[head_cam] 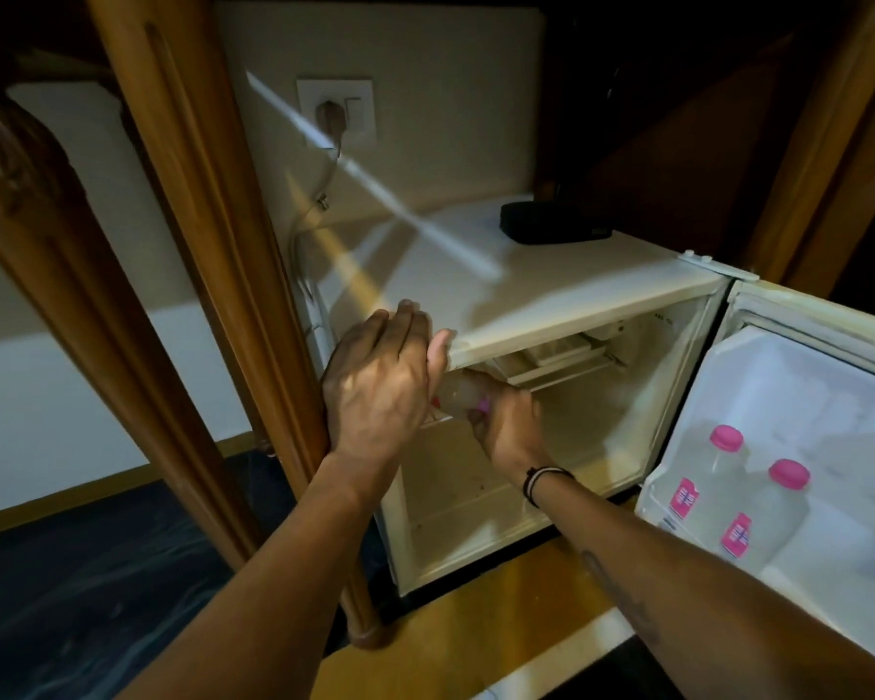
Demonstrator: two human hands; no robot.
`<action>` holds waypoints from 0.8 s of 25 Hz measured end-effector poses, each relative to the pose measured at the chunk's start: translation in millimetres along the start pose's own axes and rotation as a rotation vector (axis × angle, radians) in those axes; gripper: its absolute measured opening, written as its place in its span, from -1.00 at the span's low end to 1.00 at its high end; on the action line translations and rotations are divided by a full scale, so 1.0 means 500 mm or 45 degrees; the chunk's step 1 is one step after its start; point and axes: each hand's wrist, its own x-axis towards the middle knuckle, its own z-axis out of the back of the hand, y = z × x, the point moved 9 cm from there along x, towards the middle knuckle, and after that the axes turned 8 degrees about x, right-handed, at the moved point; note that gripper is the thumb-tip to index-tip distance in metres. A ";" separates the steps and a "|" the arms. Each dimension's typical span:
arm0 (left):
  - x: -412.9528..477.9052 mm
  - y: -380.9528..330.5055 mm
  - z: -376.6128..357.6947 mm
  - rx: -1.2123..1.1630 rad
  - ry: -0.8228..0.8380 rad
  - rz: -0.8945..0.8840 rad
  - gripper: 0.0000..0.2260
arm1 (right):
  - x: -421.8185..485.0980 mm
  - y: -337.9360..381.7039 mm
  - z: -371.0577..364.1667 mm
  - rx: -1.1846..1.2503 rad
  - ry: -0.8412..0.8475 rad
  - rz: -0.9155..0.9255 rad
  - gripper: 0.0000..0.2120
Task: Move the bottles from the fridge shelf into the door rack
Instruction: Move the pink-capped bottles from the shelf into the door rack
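Head view, the only one. Small cream-white mini fridge (551, 290) sits inside a carved wooden cabinet (183, 204), its door swung open to the right. Right hand (508, 421) is inside the cavity at the upper left, fingers wrapped round the neck end of a clear plastic bottle with a pink cap (463, 391); the cap shows pink between the fingers. The bottle lies tilted, its long axis running from the cap near the right hand up and left toward the fridge's left wall; its far end is hidden behind the left hand (380, 381). Left hand rests on the front left corner of the fridge top, fingers over the edge and thumb against the lip, partly curled; cannot tell whether it also touches the bottle. Door rack (650, 497), white moulded plastic, lies to the right and nearer, and already holds two upright clear pink-capped bottles (718, 477) with pink labels, side by side. Judgement: the right hand is the carrying hand and the nearer to the rack; the coming move is out of the cavity, rightward, with the bottle turned upright. Bottle looks smooth, light, rigid enough for a one-hand neck grip. The rest of the visible cavity appears bare. A black rectangular object (554, 222) sits on the fridge top, far right.
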 end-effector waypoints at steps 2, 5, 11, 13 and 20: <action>-0.009 0.007 -0.017 0.066 0.003 -0.029 -0.42 | -0.009 -0.039 0.030 0.032 0.033 -0.049 -0.69; -0.013 0.026 -0.040 0.112 0.099 -0.058 -0.33 | -0.048 -0.061 0.105 0.167 0.096 -0.058 -0.53; -0.016 0.004 -0.019 0.155 0.079 -0.162 -0.37 | -0.101 -0.061 0.368 0.123 -0.015 -0.131 -0.69; -0.016 0.001 -0.011 0.125 0.056 -0.180 -0.40 | -0.110 -0.037 0.429 -0.033 0.066 -0.116 -0.72; -0.023 0.001 -0.016 -0.027 0.202 -0.192 -0.39 | -0.168 0.016 0.558 -0.702 0.345 -0.121 -0.76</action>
